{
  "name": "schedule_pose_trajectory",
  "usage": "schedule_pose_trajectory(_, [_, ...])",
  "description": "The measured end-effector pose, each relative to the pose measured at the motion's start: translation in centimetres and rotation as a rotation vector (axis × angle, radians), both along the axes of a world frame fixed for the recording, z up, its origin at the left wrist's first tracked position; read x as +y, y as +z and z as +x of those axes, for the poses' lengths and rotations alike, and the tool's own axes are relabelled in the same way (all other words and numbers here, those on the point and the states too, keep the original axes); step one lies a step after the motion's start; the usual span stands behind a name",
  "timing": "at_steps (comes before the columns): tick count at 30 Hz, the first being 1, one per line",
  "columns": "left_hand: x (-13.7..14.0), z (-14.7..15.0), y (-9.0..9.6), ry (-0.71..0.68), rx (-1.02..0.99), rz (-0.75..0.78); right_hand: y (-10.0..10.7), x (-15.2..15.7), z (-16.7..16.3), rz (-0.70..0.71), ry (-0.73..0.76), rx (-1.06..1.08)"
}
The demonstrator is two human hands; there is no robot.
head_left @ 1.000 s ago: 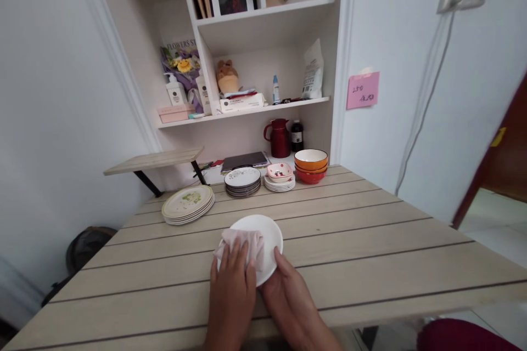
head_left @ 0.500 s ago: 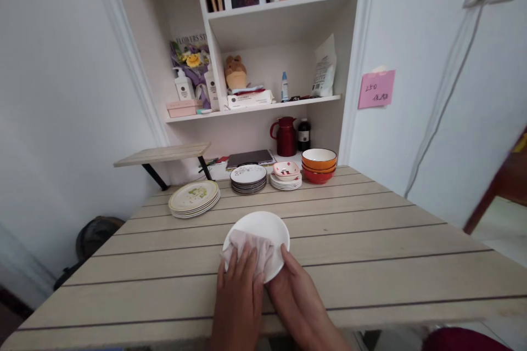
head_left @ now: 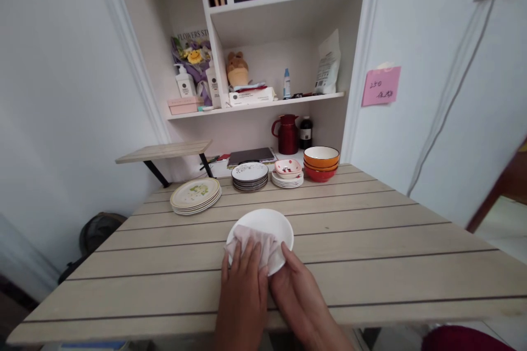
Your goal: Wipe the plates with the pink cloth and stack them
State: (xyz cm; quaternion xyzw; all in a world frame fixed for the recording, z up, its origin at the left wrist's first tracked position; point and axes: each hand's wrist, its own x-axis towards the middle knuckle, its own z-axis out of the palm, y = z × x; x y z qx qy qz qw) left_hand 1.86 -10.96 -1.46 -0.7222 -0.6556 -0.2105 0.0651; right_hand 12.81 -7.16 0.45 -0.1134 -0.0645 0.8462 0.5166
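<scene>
A white plate is held tilted above the near middle of the table. My right hand grips its right edge, the thumb on the rim and the fingers underneath. Lying on the plate's near left part is a crumpled pale pink cloth. My left hand presses this cloth down with its fingers side by side, gripping it against the plate. The cloth hides part of the plate's surface and hangs slightly over its left rim.
Along the back of the slatted table stand a stack of green-patterned plates, dark-rimmed plates, small white plates under a pink square bowl, and orange and red bowls. Behind them are a red jug and a small raised shelf.
The view has shifted a little. The plate, cloth and both hands appear slightly farther right and up. Both hands keep their hold.
</scene>
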Motion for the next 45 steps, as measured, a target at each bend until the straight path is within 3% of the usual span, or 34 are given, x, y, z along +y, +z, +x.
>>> schedule_pose_trajectory(20, [0.3, 0.7, 0.6, 0.055, 0.083, -0.004, -0.7, 0.3, -0.2, 0.015, -0.025, 0.010])
schedule_pose_trajectory(32, [0.1, 0.0, -0.4, -0.011, 0.101, 0.170, -0.3, 0.1, -0.1, 0.028, -0.027, -0.044])
schedule_pose_trajectory(45, [-0.1, -0.2, -0.4, -0.014, 0.116, 0.163, -0.6, 0.0, -0.1, 0.027, -0.019, -0.004])
